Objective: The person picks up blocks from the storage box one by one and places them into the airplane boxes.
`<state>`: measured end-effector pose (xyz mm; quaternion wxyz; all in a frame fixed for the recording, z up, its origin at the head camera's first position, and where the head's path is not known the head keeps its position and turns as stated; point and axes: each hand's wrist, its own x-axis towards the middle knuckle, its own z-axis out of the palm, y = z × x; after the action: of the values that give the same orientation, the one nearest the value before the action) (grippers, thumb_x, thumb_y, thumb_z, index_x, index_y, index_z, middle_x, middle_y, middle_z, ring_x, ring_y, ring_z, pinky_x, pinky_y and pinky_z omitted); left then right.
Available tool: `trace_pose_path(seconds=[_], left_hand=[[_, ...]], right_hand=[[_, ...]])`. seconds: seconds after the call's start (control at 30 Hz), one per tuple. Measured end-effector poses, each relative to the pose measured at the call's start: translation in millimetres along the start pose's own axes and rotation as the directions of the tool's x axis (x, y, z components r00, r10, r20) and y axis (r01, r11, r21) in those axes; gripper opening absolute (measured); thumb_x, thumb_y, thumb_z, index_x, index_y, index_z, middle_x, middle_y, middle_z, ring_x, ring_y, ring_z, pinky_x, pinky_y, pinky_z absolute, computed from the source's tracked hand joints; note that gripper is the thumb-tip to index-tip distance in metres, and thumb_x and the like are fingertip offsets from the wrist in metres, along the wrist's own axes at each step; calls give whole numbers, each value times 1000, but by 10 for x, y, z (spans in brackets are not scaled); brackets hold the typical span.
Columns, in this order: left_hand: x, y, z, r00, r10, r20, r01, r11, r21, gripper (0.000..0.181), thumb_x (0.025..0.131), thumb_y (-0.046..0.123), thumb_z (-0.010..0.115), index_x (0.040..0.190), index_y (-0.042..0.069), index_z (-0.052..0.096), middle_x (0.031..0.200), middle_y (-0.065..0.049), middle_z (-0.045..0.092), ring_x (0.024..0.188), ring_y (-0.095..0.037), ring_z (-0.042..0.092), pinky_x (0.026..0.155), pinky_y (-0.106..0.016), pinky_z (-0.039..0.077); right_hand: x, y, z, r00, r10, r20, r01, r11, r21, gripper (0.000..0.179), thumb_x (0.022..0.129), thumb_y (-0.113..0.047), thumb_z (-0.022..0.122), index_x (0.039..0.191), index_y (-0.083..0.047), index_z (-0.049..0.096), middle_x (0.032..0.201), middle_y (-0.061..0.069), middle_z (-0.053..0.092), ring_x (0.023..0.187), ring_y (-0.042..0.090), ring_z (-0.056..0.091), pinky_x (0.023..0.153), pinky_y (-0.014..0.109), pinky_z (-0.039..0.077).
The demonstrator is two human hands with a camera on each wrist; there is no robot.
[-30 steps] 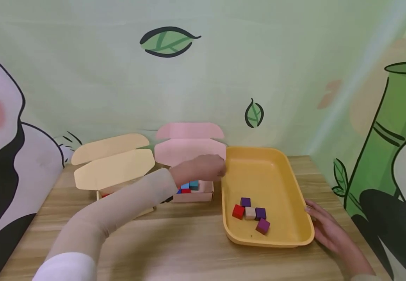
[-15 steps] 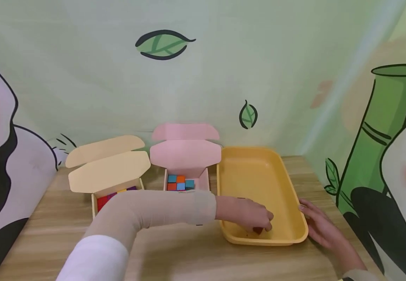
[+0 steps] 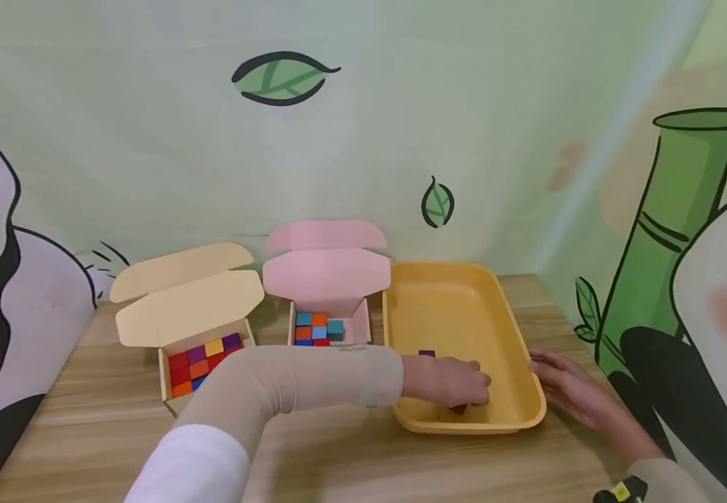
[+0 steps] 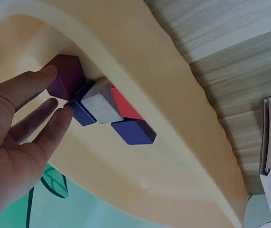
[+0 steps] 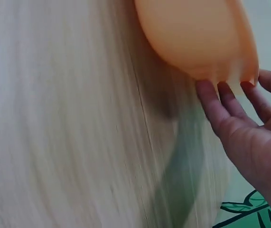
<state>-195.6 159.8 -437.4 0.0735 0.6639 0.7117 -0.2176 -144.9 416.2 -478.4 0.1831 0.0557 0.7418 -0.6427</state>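
Observation:
My left hand (image 3: 448, 381) reaches down into the yellow tray (image 3: 458, 307). In the left wrist view, its thumb and fingertips pinch a purple cube (image 4: 66, 76) at the end of a small group. Beside that cube lie a dark blue-purple cube (image 4: 83, 111), a pale wooden cube (image 4: 102, 107), a red cube (image 4: 126, 102) and another blue-purple cube (image 4: 135, 131). From the head, this hand hides most of them. My right hand (image 3: 571, 388) stays at the tray's right side, its extended, spread fingertips touching the rim and outer wall (image 5: 211, 71).
Left of the tray, a pink box (image 3: 363, 328) stands with its lid raised, partly filled with coloured cubes. Farther left is a cream box (image 3: 165, 377), lid up, packed with cubes. My left forearm crosses in front of both. A printed curtain (image 3: 351, 154) hangs behind the wooden table (image 3: 332, 461).
My left hand has moved from over the pink box rightward and down into the tray, onto the cubes. My right hand has kept its place at the tray's side. The view has shifted slightly.

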Motion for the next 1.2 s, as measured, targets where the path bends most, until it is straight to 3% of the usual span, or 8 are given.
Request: trace_pose_path(seconds=[0.1,0.3,0.47,0.57,0.7,0.87,1.0,1.2], left_hand=[[8,14,14,1000,-26,5,26,999,28,18,103,14,58,114,25,67,124,8,60,102,-11,50,84,-20,40],[0,-25,55,999,7,-41,-3,996,87,18,103,17,59,116,25,67,122,8,62,104,-10,52,88,-20,40],[-119,-78,10,997,3,-78,1,999,45,17,103,21,59,117,25,68,117,8,62,101,-12,54,86,-20,42],[-271,-152,-63,993,-39,-112,36,999,-35,13,101,20,63,111,24,70,110,7,60,95,-13,55,82,-20,44],[-574,-340,-123,980,-69,-187,43,989,-142,10,98,14,66,105,19,73,99,4,59,86,-11,55,77,-19,44],[-984,-619,-102,960,-131,-246,56,955,-291,4,97,11,69,97,12,73,94,-1,61,79,-11,54,70,-15,42],[-1241,-792,-81,949,-232,-214,135,912,-388,6,96,13,71,101,11,74,98,-3,62,83,-11,57,72,-13,45],[-1462,-912,-46,927,-341,-155,243,863,-443,16,93,11,74,110,11,75,104,-2,64,92,-14,59,80,-17,50]], right_hand=[[15,-14,7,1000,-2,3,2,1000,-6,68,108,-30,49,156,5,16,151,26,35,115,8,61,96,32,53],[51,-6,28,999,-41,12,41,999,-23,66,109,-31,47,156,5,18,153,29,34,115,6,60,94,31,53],[76,16,8,998,-42,49,43,999,-25,68,109,-32,47,158,3,16,153,24,34,117,6,60,96,32,53],[54,27,-24,995,-41,88,42,999,-2,69,109,-27,47,159,4,10,148,14,41,118,5,60,96,32,53],[25,34,-49,990,-42,138,37,998,43,71,109,-22,46,159,5,3,141,-1,43,120,6,59,98,34,52],[30,39,-51,985,-47,167,40,998,46,71,110,-22,44,158,6,0,141,-1,43,120,6,59,98,36,52],[32,39,-61,984,-44,175,36,998,49,71,110,-21,43,158,6,-2,141,-1,43,120,6,59,98,37,52],[49,24,-48,982,-45,184,34,997,64,71,110,-20,43,158,6,-3,144,2,42,121,7,59,99,37,52]])
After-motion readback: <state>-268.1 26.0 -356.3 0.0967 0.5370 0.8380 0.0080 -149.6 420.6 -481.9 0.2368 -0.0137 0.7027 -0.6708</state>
